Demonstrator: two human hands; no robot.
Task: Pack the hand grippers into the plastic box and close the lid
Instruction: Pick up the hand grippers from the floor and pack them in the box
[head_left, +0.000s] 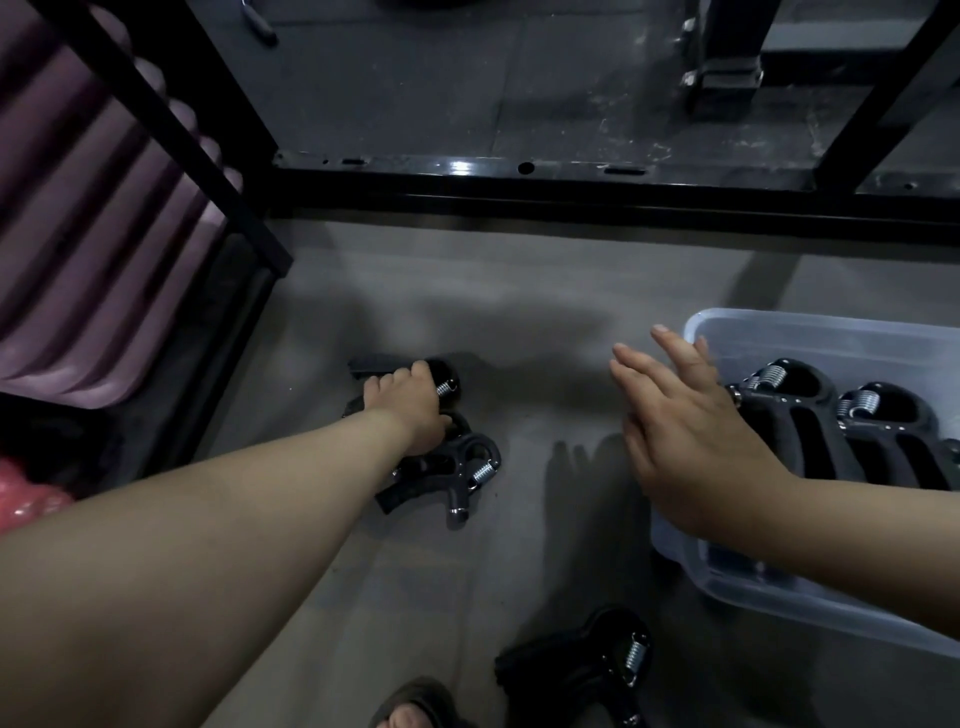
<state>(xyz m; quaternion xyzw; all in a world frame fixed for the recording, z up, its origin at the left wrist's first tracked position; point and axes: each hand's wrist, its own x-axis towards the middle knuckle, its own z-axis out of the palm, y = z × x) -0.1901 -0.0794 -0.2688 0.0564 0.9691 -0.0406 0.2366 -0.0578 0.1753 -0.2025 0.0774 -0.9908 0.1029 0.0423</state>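
Note:
Black hand grippers with steel springs lie on the grey floor. My left hand (410, 402) is closed over one hand gripper (441, 382) at the centre left. A second hand gripper (457, 470) lies just below it, touching my wrist. A third hand gripper (587, 665) sits near the bottom edge. My right hand (685, 431) hovers flat with fingers spread at the left rim of the clear plastic box (769, 325). Several packed hand grippers (831, 426) stand side by side inside the box. No lid is in view.
A black metal rack frame (519, 187) crosses the floor behind the work area. Purple rolled mats (93, 234) fill the shelf on the left, with a red object (26, 499) below them. A sandalled foot (415, 706) shows at the bottom edge.

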